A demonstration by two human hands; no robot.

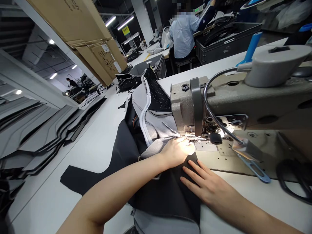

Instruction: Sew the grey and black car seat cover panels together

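Past bare forearms [117, 185], seemingly stitching smooth black sheet [161, 200] with left hand [176, 152] curled, hold unclear, right hand [207, 184] spread, needing steady guidance.

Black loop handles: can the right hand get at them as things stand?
Probably yes: the right hand rests, fingers spread, on the black fabric, and white tabletop leads across to the black loop handles; no barrier shows.

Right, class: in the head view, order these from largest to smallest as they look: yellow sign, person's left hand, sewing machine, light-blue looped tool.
1. Sewing machine
2. Left hand
3. Light-blue looped tool
4. Yellow sign, though it hangs far back, so its real size is unsure.
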